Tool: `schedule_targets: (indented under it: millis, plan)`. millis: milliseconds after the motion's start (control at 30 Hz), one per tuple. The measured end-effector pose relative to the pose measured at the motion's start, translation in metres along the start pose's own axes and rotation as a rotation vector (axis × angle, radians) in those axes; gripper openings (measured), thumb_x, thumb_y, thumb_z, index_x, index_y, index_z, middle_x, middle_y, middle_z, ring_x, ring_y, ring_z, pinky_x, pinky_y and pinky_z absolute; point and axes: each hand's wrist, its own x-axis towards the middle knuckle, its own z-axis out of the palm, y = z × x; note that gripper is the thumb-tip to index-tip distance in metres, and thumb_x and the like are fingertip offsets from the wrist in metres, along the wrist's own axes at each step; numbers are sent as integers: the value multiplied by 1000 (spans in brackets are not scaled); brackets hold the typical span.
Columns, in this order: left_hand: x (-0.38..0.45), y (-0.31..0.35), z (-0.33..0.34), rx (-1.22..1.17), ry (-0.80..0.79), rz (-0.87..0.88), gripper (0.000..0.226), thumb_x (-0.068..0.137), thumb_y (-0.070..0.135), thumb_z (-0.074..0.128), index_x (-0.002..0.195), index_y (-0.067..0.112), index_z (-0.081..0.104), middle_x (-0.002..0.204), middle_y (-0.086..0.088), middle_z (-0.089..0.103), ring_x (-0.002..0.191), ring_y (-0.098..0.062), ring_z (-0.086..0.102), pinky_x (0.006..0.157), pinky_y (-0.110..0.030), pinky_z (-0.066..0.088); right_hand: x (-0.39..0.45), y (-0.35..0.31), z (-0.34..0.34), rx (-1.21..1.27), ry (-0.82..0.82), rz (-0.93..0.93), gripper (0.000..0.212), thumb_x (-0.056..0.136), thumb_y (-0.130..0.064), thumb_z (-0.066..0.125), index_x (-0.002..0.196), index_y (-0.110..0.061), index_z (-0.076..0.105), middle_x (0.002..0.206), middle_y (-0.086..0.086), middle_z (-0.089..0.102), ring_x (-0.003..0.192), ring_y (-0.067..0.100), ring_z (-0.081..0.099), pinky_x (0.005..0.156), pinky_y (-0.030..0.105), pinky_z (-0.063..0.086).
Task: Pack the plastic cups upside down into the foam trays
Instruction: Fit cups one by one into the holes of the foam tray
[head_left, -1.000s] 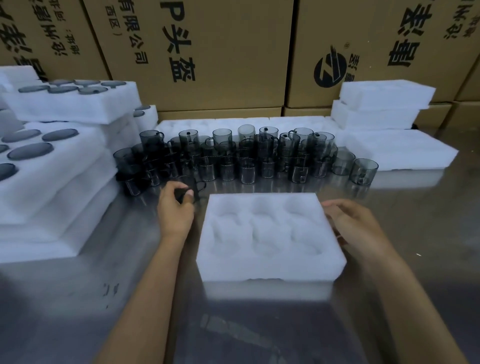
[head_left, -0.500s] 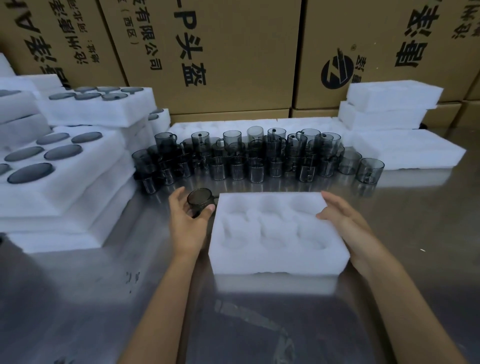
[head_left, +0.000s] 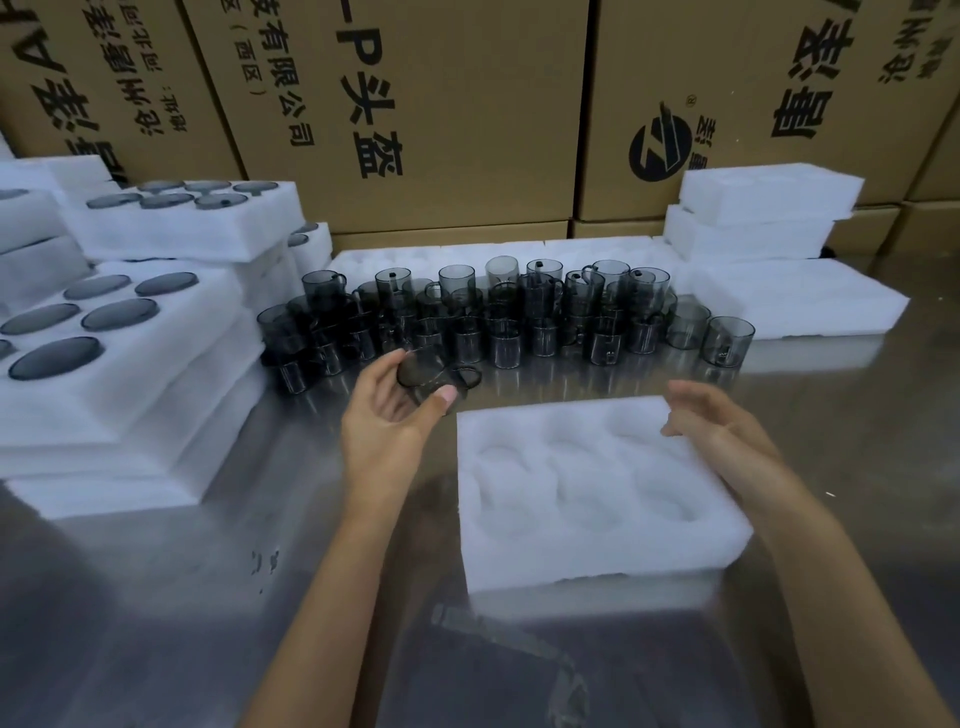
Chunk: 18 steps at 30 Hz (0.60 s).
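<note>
A white foam tray (head_left: 597, 566) with six empty round pockets lies on the steel table in front of me. My left hand (head_left: 384, 421) holds a smoky grey plastic cup (head_left: 423, 376) with a handle, tilted, just left of the tray's far left corner. My right hand (head_left: 722, 431) hovers over the tray's far right corner, fingers apart, holding nothing. Behind the tray stands a crowd of grey cups (head_left: 498, 317), stacked in pairs.
Filled foam trays (head_left: 130, 374) are stacked at the left, cup bottoms showing. Empty foam trays (head_left: 763, 208) are piled at the back right, with more foam sheets (head_left: 800, 306) flat on the table. Cardboard boxes (head_left: 441, 104) form a wall behind.
My left hand has lifted a cup from the front of the group and carried it toward the tray. My right hand has come off the tray's edge and risen slightly.
</note>
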Motion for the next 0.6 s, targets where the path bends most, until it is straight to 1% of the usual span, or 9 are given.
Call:
schedule_targets:
  millis: [67,133,200,300,367,433,500,567,600]
  plan:
    - [-5,5,7,-8,-93,22,61,70,6,88,121,29,63,121,11,70,116,-4,64,98,-16,48,-4,-9,7,-75,43,-192,38,91,-6,67,123,-25,63,126,-9,62,118,6,56,85,13,43]
    - [-12,9,14,58,-153,83,63,70,8,89,121,35,62,125,16,68,121,-2,60,102,-16,45,-12,-21,20,-138,-5,-395,33,92,-11,69,121,-26,64,127,-11,62,121,4,54,93,9,39]
    - [-19,14,19,205,-193,197,62,72,12,88,121,36,59,122,21,66,119,2,60,99,-10,43,-21,-30,37,-179,-121,-502,28,93,-21,69,119,-29,65,121,-16,65,116,-1,57,95,10,40]
    - [-26,21,24,448,-271,374,65,74,15,86,126,38,53,125,23,60,119,1,58,96,-8,42,-30,-30,60,-202,-216,-526,17,95,-28,65,112,-31,66,107,-22,68,103,-4,61,87,13,45]
    - [-29,25,26,526,-316,453,68,77,15,83,132,37,50,131,23,54,123,2,54,98,-7,39,-30,-24,68,-187,-252,-503,6,97,-24,63,100,-28,65,97,-22,67,94,1,63,79,18,47]
    - [-32,27,27,571,-349,523,68,80,12,81,136,32,49,135,20,51,124,2,51,99,-7,38,-28,-19,68,-166,-266,-466,11,98,-16,62,92,-26,63,92,-20,66,89,10,65,76,22,48]
    - [-35,28,29,592,-372,564,66,81,10,79,138,26,49,136,15,49,125,0,51,101,-10,39,-23,-15,64,-149,-253,-441,17,97,-11,62,88,-25,63,87,-20,67,84,8,65,70,16,46]
    - [-36,30,30,607,-385,586,65,81,6,78,137,23,50,135,12,48,126,1,48,102,-11,39,-22,-12,63,-132,-258,-415,16,96,-9,63,87,-22,65,83,-19,68,74,-2,61,62,8,40]
    - [-36,30,31,612,-390,589,64,80,4,77,136,22,50,134,11,47,125,2,47,102,-10,38,-22,-11,63,-120,-270,-404,15,95,-9,64,87,-21,66,82,-18,69,71,-5,59,60,6,40]
